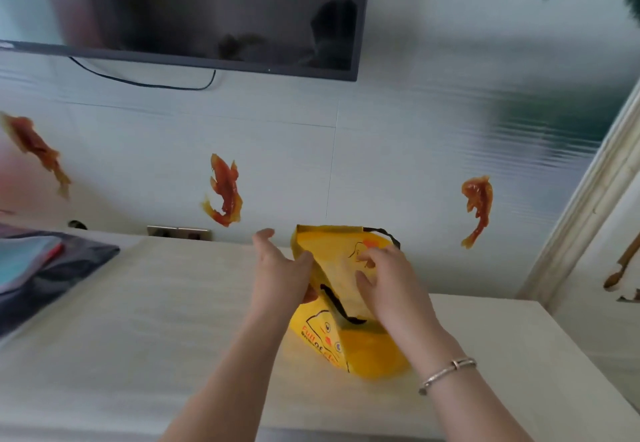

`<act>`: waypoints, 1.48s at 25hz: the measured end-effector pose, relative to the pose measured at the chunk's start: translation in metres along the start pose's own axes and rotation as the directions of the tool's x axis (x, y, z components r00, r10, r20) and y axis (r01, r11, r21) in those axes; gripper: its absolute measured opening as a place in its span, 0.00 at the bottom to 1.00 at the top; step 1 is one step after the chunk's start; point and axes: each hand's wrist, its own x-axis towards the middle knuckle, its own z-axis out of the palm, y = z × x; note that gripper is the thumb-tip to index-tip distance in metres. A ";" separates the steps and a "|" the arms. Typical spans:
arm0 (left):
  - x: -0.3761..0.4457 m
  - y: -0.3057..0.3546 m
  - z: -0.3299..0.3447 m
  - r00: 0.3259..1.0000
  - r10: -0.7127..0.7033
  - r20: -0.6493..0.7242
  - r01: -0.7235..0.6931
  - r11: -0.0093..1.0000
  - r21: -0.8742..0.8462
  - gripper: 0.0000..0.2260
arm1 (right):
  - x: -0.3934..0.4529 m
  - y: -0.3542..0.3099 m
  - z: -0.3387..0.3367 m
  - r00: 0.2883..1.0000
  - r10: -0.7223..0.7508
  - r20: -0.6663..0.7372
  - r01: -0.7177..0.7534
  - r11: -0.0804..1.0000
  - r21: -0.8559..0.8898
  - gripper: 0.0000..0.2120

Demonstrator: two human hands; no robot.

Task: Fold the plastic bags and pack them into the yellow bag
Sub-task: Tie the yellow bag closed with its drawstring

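The yellow bag (pixel 332 334), printed with a duck and red letters and fitted with black handles, stands on the pale table (pixel 138 320) with its mouth held open. My left hand (pixel 277 271) pinches the near-left edge of the mouth between thumb and fingers. At the bag's mouth my right hand (pixel 388 282) has its fingers curled over the right side; whether it holds anything inside is hidden. No loose plastic bags are in view.
A pile of dark and teal fabric (pixel 41 268) lies at the table's left end. A television (pixel 214 11) hangs on the wall above, with fish stickers on the tiles. The table's right edge (pixel 554 337) is near a framed wall corner.
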 end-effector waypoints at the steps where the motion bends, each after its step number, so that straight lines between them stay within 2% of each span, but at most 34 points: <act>1: 0.001 -0.002 0.004 1.000 -0.008 0.024 0.008 1.000 0.015 0.23 | 0.002 -0.002 0.001 0.997 0.006 0.078 -0.010 0.998 0.056 0.14; 3: 0.004 -0.004 0.010 0.997 -0.031 0.065 0.029 0.999 0.030 0.21 | 0.008 -0.004 0.004 0.973 -0.006 0.231 -0.008 0.998 0.059 0.11; 6: 0.009 -0.006 0.014 0.995 -0.053 0.081 0.053 0.999 0.002 0.11 | 0.010 0.003 0.015 0.880 0.057 0.471 -0.063 0.998 -0.005 0.17; 8: 0.011 -0.005 0.015 0.998 -0.031 0.054 0.030 0.999 0.021 0.06 | 0.010 0.014 0.019 0.849 0.086 0.521 -0.113 0.993 0.020 0.17; 11: 0.016 -0.001 0.016 0.999 -0.028 0.026 0.029 1.000 -0.008 0.04 | 0.007 0.025 0.007 0.919 0.043 0.392 -0.123 0.976 0.181 0.17; 14: 0.020 0.002 0.017 0.987 -0.139 0.078 0.154 0.961 -0.231 0.04 | 0.003 0.032 -0.011 0.984 0.045 0.175 -0.112 0.911 0.397 0.17; 17: 0.021 0.000 0.019 0.975 -0.193 0.110 0.219 0.919 -0.327 0.06 | 0.005 0.039 -0.019 0.999 -0.003 0.045 -0.015 0.912 0.409 0.24; 19: 0.020 0.001 0.022 0.977 -0.183 0.108 0.208 0.922 -0.325 0.06 | 0.007 0.037 -0.021 0.993 -0.061 0.100 0.016 0.916 0.401 0.23; 22: 0.020 0.003 0.025 0.984 -0.152 0.098 0.174 0.939 -0.296 0.06 | 0.008 0.028 -0.026 0.966 -0.121 0.228 0.015 0.907 0.421 0.09; 24: 0.021 0.003 0.025 0.985 -0.147 0.086 0.165 0.949 -0.268 0.07 | 0.010 0.026 -0.032 0.943 -0.146 0.300 0.000 0.899 0.438 0.05; 29: 0.025 0.004 0.025 0.991 -0.117 0.063 0.127 0.970 -0.205 0.08 | 0.019 0.024 -0.047 0.899 -0.144 0.415 -0.013 0.935 0.354 0.09; 32: 0.031 0.003 0.026 0.996 -0.079 0.030 0.082 0.991 -0.103 0.06 | 0.027 0.019 -0.049 0.903 -0.104 0.417 0.045 0.988 0.150 0.11; 34: 0.036 -0.001 0.026 0.999 -0.041 0.027 0.041 0.999 -0.001 0.06 | 0.033 0.017 -0.047 0.929 -0.125 0.350 0.138 0.990 -0.013 0.09; 35: 0.039 -0.003 0.025 0.999 -0.017 0.041 0.015 0.998 0.055 0.07 | 0.038 0.018 -0.046 0.942 -0.143 0.303 0.163 0.986 -0.039 0.08; 37: 0.041 -0.007 0.023 0.996 0.047 0.078 -0.060 0.982 0.181 0.06 | 0.045 0.022 -0.041 0.958 -0.150 0.244 0.146 0.989 0.033 0.06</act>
